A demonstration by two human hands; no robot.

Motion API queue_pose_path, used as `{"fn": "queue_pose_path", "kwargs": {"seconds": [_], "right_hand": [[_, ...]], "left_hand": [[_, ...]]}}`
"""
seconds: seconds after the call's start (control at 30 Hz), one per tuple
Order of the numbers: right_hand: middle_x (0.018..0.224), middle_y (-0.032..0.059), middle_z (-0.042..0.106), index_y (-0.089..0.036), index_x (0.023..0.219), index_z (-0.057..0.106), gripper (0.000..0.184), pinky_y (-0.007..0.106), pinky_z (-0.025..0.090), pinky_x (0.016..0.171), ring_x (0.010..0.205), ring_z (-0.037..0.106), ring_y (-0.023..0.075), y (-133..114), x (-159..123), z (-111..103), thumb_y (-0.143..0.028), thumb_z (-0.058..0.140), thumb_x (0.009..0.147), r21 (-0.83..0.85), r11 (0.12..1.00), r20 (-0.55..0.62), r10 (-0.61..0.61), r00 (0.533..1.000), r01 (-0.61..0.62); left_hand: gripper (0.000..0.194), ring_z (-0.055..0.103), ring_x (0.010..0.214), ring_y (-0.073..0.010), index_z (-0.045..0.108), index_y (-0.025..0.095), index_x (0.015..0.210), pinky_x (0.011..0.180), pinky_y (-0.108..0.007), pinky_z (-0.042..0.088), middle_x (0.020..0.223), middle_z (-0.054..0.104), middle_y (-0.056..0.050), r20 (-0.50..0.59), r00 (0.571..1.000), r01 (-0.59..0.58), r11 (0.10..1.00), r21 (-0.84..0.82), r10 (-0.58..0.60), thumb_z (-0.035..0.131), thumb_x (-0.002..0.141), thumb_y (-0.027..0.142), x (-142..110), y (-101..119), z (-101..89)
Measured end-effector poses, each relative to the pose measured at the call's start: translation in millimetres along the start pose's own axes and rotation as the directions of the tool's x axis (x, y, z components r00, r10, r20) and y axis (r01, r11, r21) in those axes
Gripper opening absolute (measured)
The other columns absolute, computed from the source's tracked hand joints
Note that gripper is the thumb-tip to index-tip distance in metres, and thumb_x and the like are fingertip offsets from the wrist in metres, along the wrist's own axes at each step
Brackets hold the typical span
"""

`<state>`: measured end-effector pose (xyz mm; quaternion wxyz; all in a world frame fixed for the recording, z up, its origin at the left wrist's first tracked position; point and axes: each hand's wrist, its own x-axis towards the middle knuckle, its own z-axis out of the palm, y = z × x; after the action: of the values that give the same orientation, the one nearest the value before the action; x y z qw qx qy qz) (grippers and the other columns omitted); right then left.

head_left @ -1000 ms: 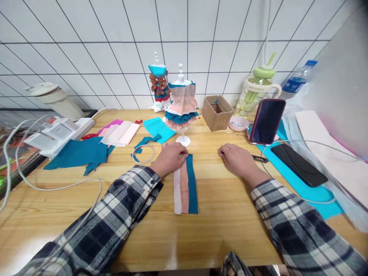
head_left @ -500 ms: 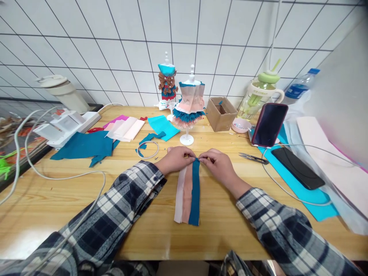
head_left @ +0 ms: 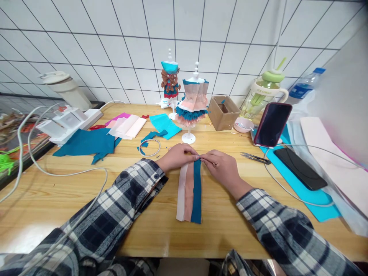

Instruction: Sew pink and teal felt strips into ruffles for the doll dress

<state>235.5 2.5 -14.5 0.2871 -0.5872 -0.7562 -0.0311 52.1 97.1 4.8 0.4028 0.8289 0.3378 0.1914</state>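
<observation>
Layered strips of crepe paper [head_left: 189, 191], pale pink, peach and teal side by side, hang down toward me over the wooden table. My left hand [head_left: 181, 156] pinches their far end with thumb and forefinger. Right beside it, my right hand [head_left: 220, 165] pinches the top corner of the teal strip, the fingertips of both hands nearly touching. Just beyond stands a small white dress form [head_left: 189, 138] wearing a paper bodice [head_left: 195, 96] in pale pink and peach with a ruffled teal and peach skirt [head_left: 191, 115].
A second dressed form [head_left: 170, 78], a cardboard box [head_left: 224, 115] and a pink dish [head_left: 243, 125] stand behind. Thread snips [head_left: 255, 157], phones [head_left: 299, 168] and a cable lie right. Left are a white ring [head_left: 149, 148], teal paper [head_left: 86, 142] and a power strip [head_left: 77, 126].
My view has shifted slightly, so everything sits a little differently in the picture. Both hands still pinch the far end of the strips; the fingertips have moved only slightly.
</observation>
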Motion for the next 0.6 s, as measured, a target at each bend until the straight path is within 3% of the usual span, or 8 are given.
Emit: {"fn": "queue_pose_path", "kwargs": {"seconds": [0.23,0.4,0.6], "right_hand": [[0.09,0.0013,0.073,-0.027,0.101,0.075,0.022,0.024,0.047,0.069,0.082,0.066,0.015,-1.5,1.7,0.6,-0.026,0.055,0.091,0.209,0.976,0.033,0.05,0.998,-0.056],[0.084,0.0019,0.073,-0.023,0.1,0.075,0.022,0.024,0.048,0.061,0.061,0.06,0.0125,3.5,5.4,1.6,-0.03,0.06,0.086,0.357,0.889,-0.031,0.319,0.947,-0.288],[0.078,0.0003,0.073,-0.023,0.093,0.075,0.02,0.025,0.045,0.059,0.056,0.056,0.0121,4.2,8.4,9.5,-0.034,0.066,0.079,0.352,0.86,0.131,0.345,0.929,-0.369]], "left_hand": [[0.016,0.066,0.08,-0.0165,0.074,0.018,0.08,0.076,-0.025,0.048,0.082,0.073,-0.002,-0.077,0.997,0.006,1.0,-0.007,-0.007,0.066,0.075,0.031,0.5,-2.1,3.0],[0.013,0.066,0.084,-0.0171,0.075,0.019,0.079,0.08,-0.026,0.047,0.084,0.074,-0.001,-0.102,0.995,0.004,0.999,0.038,-0.001,0.066,0.075,0.028,-0.8,-0.7,6.6],[0.02,0.065,0.084,-0.0178,0.076,0.02,0.082,0.073,-0.026,0.047,0.084,0.074,-0.002,-0.122,0.992,0.043,0.992,0.115,-0.029,0.065,0.078,0.036,-0.9,-2.4,11.4]]}}
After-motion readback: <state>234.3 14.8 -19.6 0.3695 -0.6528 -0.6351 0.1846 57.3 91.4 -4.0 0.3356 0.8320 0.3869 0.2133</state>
